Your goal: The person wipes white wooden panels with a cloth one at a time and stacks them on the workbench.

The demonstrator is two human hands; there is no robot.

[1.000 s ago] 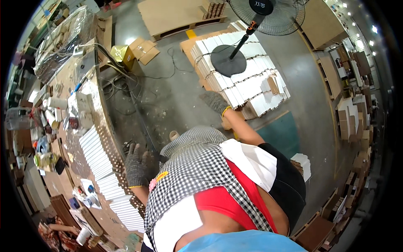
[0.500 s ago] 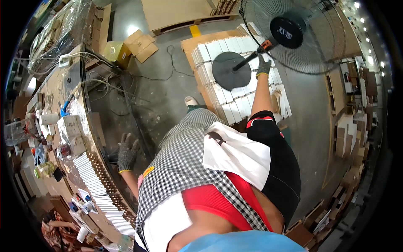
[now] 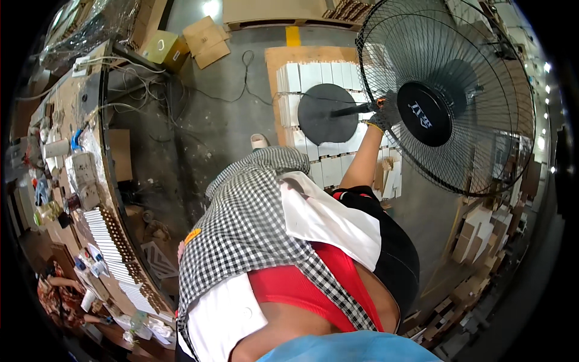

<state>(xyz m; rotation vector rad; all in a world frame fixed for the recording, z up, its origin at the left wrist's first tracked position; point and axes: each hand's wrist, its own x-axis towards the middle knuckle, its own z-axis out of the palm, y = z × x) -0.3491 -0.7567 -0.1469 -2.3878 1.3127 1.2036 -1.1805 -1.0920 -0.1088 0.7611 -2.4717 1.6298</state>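
Note:
My right hand (image 3: 383, 116), in a dark grey knit glove with a yellow cuff, is closed around the pole of a black stand fan (image 3: 426, 113). The fan's wire grille covers part of the fingers. Its pole leans over toward me and to the right. The round black base (image 3: 327, 114) rests on stacked white pieces (image 3: 330, 172) on a brown board (image 3: 275, 90). My left hand is out of view.
A long workbench (image 3: 96, 114) with cables, tools and a row of white strips (image 3: 114, 256) runs down the left. Another person (image 3: 60, 295) is at the lower left. A yellow box (image 3: 167, 49) and a cardboard box (image 3: 206, 41) lie on the floor. Cartons (image 3: 473, 235) stand right.
The fan's head has swung nearer and lower, looking larger, with my right hand still at its pole. My left hand, open beside the bench before, has left the view.

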